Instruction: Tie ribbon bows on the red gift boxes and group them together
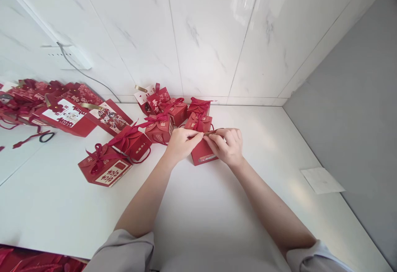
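Observation:
A red box [201, 156] with a clear window strip low on its near side stands on the white table [198, 214]. My left hand [183, 143] pinches the top edge of this box from the left. From the right, my right hand [228, 144] pinches the same top edge, its fingers close to those of the left. The fingers cover most of the top. Right behind stands a smaller red box with a ribbon bow [198, 122], partly hidden by my hands.
Several ribboned red boxes [159, 128] stand left and behind, two of them [105, 164] nearer me. More red packages [66, 116] crowd the far left by a cable [89, 75]. A white paper [321, 180] lies right, by the grey panel [350, 98]. Tiled wall behind.

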Demonstrator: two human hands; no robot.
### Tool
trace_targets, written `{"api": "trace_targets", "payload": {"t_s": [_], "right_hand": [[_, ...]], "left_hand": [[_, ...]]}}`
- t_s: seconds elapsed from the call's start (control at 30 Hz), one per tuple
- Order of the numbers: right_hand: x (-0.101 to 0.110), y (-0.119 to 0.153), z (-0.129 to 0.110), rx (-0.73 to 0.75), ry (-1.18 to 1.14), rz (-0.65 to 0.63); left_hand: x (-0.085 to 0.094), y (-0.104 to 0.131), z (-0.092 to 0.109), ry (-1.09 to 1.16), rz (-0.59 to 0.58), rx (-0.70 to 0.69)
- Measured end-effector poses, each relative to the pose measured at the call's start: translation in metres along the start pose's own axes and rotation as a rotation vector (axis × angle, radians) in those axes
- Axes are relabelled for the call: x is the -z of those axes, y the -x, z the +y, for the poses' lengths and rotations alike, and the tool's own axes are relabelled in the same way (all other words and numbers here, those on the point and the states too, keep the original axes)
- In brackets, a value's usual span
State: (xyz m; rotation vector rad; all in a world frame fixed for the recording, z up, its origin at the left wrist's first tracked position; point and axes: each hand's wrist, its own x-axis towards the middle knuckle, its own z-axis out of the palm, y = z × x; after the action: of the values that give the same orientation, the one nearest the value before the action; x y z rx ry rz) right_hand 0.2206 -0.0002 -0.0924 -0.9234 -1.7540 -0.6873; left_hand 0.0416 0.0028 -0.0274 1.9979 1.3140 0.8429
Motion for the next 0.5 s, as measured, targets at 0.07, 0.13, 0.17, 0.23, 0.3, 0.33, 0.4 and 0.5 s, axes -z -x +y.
{"api": "trace_targets", "payload": {"t_s": [0.07, 0.13, 0.17, 0.23, 0.3, 0.33, 0.4, 0.5], "right_hand": [[-0.002, 0.002, -0.002, -0.062, -0.007, -0.009], [-0.003, 0.003, -0.004, -0.116, -0.009, -0.027], [-0.003, 0.003, -0.004, -0.132, -0.011, -0.037], [-0.003, 0.004, -0.004, -0.131, -0.037, -0.054], [-0.001, 0.004, 0.0, -0.089, -0.094, -0.082], [0.0, 0.003, 0.002, -0.066, -0.129, -0.101], [0.004, 0.0, 0.009, -0.059, -0.2, -0.136], [0.011, -0.008, 0.019, -0.143, -0.326, -0.241]], "left_hand": [[0.001, 0.0, 0.001, 0.012, -0.008, 0.0], [0.002, 0.001, 0.001, 0.022, -0.02, 0.002], [0.002, 0.001, 0.002, 0.027, -0.029, 0.002], [0.004, 0.001, 0.002, 0.03, -0.045, -0.001], [0.006, 0.001, 0.003, 0.016, -0.052, -0.012], [0.006, 0.001, 0.003, 0.004, -0.05, -0.019], [0.006, 0.0, 0.003, -0.024, -0.04, -0.033], [0.003, 0.001, 0.004, -0.018, -0.02, -0.05]]}}
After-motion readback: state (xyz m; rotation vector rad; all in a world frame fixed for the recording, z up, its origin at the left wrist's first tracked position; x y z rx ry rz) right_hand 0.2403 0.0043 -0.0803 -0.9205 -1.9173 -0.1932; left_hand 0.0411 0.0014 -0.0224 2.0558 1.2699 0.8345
